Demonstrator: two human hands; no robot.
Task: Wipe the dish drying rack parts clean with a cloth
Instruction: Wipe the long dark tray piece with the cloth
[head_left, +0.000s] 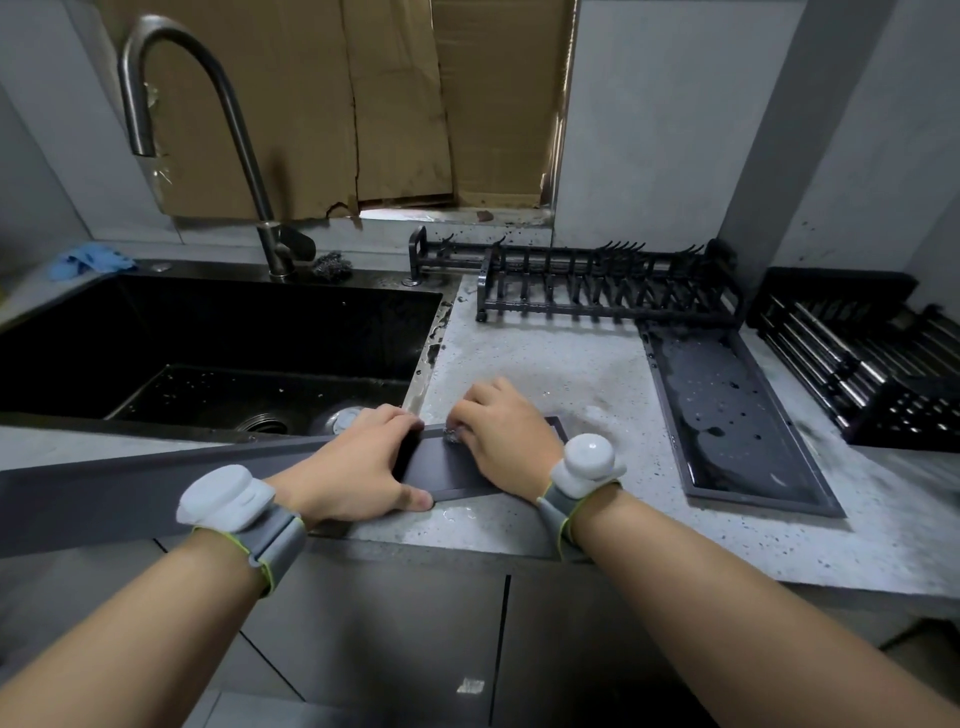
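Note:
A long dark drip tray (447, 467) lies at the counter's front, its left end reaching out past the sink. My left hand (358, 467) grips this tray, fingers over its far edge and thumb on its near rim. My right hand (504, 436) is curled over a small shiny grey wad (452, 435) and holds it down on the tray's far rim. Whether the wad is a cloth or a scrubber I cannot tell. A black plate rack (597, 291) stands at the back of the counter. A second wet tray (727, 415) lies to the right.
A black sink (218, 332) with a tall faucet (234, 130) fills the left. A ball of steel wool (332, 266) and blue gloves (91, 260) sit behind it. A black basket (862, 358) with metal rods stands at the far right. The speckled countertop (545, 364) is wet.

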